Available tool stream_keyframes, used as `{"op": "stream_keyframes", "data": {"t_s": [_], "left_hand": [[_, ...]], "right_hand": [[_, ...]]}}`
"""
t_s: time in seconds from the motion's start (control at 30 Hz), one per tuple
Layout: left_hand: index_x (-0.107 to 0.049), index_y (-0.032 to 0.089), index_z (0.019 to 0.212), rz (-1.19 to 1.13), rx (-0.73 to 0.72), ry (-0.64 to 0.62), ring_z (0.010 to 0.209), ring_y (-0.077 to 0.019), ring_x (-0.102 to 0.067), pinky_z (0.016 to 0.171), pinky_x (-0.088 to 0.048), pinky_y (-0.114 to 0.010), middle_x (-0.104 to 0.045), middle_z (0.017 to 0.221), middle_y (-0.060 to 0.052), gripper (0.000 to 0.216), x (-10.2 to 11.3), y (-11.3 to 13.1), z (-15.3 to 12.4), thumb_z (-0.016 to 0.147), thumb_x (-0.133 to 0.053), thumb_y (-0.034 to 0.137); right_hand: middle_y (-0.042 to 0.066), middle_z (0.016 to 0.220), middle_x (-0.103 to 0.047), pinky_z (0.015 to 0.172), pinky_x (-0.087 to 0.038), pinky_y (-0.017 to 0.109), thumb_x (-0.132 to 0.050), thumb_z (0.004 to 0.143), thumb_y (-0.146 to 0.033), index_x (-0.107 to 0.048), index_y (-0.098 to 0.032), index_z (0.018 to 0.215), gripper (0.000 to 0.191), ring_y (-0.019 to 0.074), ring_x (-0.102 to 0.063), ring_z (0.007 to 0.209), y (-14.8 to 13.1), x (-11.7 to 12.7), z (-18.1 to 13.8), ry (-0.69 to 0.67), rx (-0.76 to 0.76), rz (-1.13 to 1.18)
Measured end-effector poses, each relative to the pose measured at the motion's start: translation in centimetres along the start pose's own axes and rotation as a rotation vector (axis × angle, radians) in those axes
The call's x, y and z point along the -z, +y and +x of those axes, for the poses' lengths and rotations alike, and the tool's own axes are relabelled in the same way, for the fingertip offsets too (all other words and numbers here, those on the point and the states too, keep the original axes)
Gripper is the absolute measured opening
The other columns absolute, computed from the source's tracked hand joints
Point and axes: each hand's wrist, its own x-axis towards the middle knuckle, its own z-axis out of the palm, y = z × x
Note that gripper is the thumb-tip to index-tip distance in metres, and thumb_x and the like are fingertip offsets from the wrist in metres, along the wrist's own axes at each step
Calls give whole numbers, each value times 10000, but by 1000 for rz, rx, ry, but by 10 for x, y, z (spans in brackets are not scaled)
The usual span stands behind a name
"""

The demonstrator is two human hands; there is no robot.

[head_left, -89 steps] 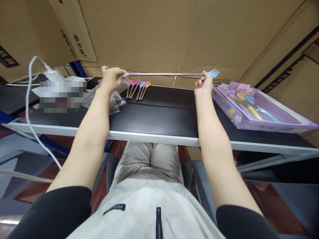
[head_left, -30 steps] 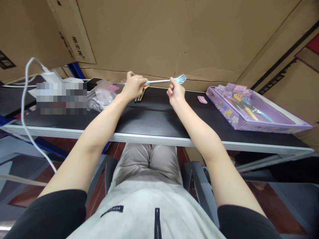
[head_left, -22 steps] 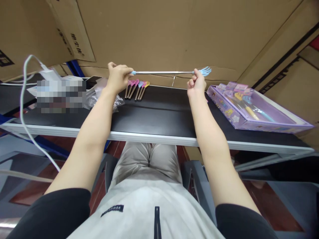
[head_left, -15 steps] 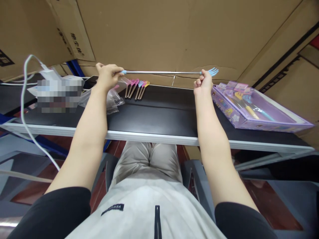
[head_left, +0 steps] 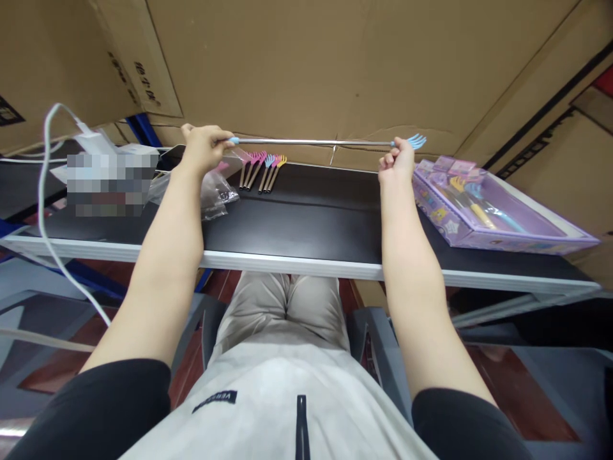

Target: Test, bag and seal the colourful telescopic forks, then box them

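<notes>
A telescopic back scratcher point(head_left: 311, 142) is stretched out long above the far edge of the table, its thin metal rod nearly level. My left hand point(head_left: 205, 145) pinches its light blue handle end. At the other end my right hand point(head_left: 398, 160) grips it just below the blue claw head, whose curved prongs stick out past the fingers. Below on the table lie several short back scratchers point(head_left: 262, 171) with pink, blue and yellow claws, side by side. Clear plastic bags point(head_left: 218, 195) lie beside them, partly behind my left forearm.
A purple display box point(head_left: 507, 217) at the right holds a few bagged back scratchers. At the left are a white cable point(head_left: 45, 172), a charger point(head_left: 93, 139) and a blurred-out item. Cardboard point(head_left: 297, 64) rises behind the black tabletop point(head_left: 292, 230).
My right hand has moved slightly to the right with the claw end, and my left hand slightly left. The rod between them is a little longer.
</notes>
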Motion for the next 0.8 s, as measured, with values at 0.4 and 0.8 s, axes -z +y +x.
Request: {"op": "stream_keyframes", "data": {"t_s": [0.4, 0.8], "left_hand": [[-778, 194, 1297, -75, -79, -34, 1204, -227, -662, 1119, -450, -345, -814, 1335, -78, 393, 3, -16, 2, 1009, -544, 324], [-744, 240, 849, -162, -366, -99, 1022, -312, -694, 939, -484, -406, -718, 863, -72, 153, -64, 60, 0, 929, -615, 265]], "right_hand": [[-135, 495, -206, 391, -202, 175, -779, 959, -326, -295, -246, 688, 561, 47, -232, 379, -4, 1, -18, -90, 26, -69], [-118, 546, -265, 438, -258, 175, -702, 1105, -347, -348, -242, 747, 514, 43, -301, 424, 59, -61, -121, -312, -162, -63]]}}
